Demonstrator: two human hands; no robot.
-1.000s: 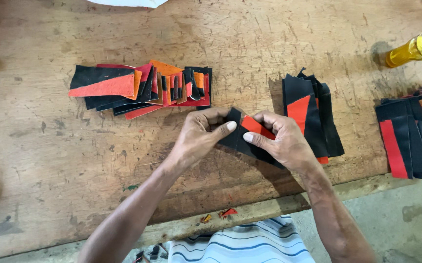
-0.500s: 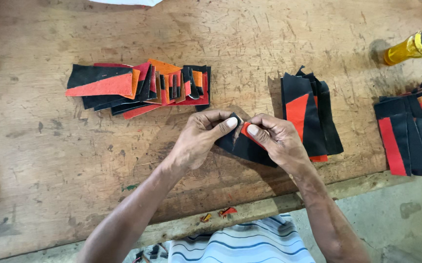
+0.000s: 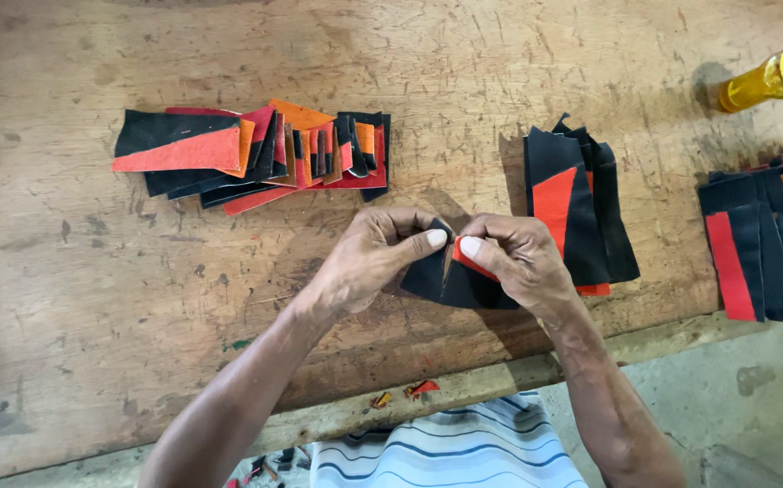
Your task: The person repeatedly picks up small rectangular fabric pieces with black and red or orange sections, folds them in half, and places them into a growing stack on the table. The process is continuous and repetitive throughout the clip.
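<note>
- Vs earlier: hands brought closer, thumbs now tip to tip over piece; red flap less exposed.
- L hand [image 3: 369, 258] & R hand [image 3: 513, 262]: black/red piece [image 3: 454, 280] pinched between both, thumbs pressed on top edge.
- Piece held just above bench [image 3: 93, 298], near front edge, between fanned pile [image 3: 247, 158] & black/red stack [image 3: 576, 203].

Both forearms are bare from the elbows down, with no sleeve, watch, band or glove on either. The left hand [image 3: 375, 258] and the right hand [image 3: 516, 260] wear no rings that can be seen, and the thumbnails are short and pale. Low at the bottom edge shows a striped shirt [image 3: 450, 452], white and pale blue with thin dark lines running across it.
</note>
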